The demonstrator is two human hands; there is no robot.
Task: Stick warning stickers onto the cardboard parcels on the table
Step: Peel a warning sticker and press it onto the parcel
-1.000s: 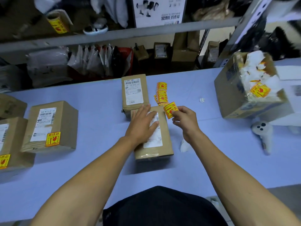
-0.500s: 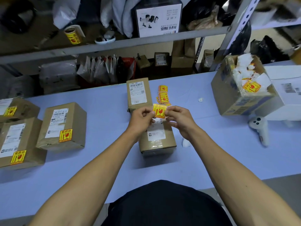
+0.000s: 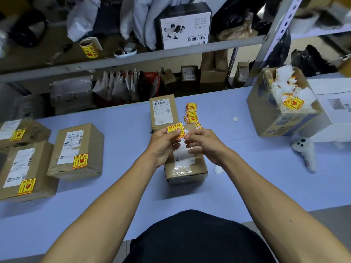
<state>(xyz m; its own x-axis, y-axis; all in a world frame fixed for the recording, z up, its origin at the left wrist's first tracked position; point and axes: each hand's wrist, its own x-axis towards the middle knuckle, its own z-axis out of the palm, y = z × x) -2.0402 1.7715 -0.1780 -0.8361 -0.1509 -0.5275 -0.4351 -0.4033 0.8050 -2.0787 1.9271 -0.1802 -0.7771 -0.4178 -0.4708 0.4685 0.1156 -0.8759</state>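
Both hands, left hand (image 3: 163, 144) and right hand (image 3: 202, 142), pinch one yellow-and-red warning sticker (image 3: 176, 131) reading 易碎品 in a shared grip just above a barcode-labelled parcel (image 3: 185, 166), three stickered parcels (image 3: 77, 151) lying well left on the surface (image 3: 123, 186).

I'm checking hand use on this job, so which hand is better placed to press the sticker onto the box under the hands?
Left, probably. The left hand pinches the sticker above the parcel; the right hand only pinches at its edge, apparently peeling the backing.
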